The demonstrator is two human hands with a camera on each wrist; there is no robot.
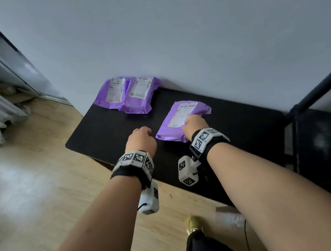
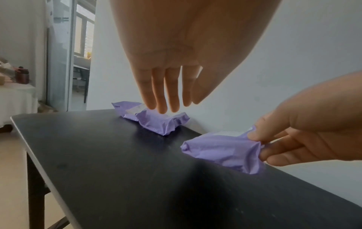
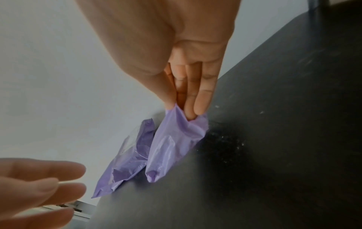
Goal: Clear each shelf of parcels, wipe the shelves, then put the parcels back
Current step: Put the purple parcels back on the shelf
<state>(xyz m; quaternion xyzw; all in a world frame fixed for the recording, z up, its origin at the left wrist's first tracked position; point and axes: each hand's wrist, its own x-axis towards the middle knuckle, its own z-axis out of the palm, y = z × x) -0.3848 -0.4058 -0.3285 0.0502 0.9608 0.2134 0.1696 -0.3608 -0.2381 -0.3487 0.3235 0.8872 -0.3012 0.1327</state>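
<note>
Three purple poly-mailer parcels lie on a black shelf board (image 1: 107, 132) set against a pale wall (image 1: 190, 28). The right hand (image 1: 194, 125) pinches the near right corner of the nearest parcel (image 1: 182, 118), thumb above and fingers (image 2: 282, 148) beneath the loose film. The hold falls on the slack edge of the bag, probably because the soft film bunches easily there and leaves the shipping label (image 1: 184, 113) uncovered. The rest of this parcel rests on the board, right of centre and short of the wall.

The left hand (image 1: 140, 140) hovers just left of that parcel, empty, its fingers apart and nearly straight, touching nothing. It looks ready to support the bag or reach toward the far pair.

The far-left parcel (image 1: 111, 91) and the second far parcel (image 1: 141, 95) sit at the far left of the board, their far ends against the wall, the second overlapping the first. Stacking them close to the wall keeps the near and middle board free.

White specks (image 3: 231, 139) show on the board beside the held parcel. Whether this parcel is being set down or taken up cannot be told.
</note>
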